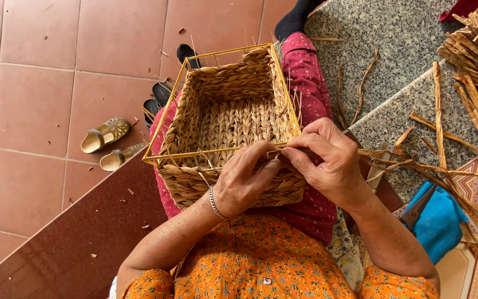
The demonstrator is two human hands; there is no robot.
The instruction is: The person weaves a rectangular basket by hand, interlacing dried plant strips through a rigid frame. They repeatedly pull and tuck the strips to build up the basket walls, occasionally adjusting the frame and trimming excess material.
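While both hands meet at the woven basket (233, 127) rim, left fingers (264, 166) and right fingers (297, 158) pinched together on a straw strand (279, 148) — basket on lap.

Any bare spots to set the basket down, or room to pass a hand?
Free: the red floor tiles left of the sandals, and the dark red ledge at lower left. The granite step is bare only near the top. Crowded: to the right, loose straw strips cover the step. Both hands, left hand and right hand, pinch the basket rim.
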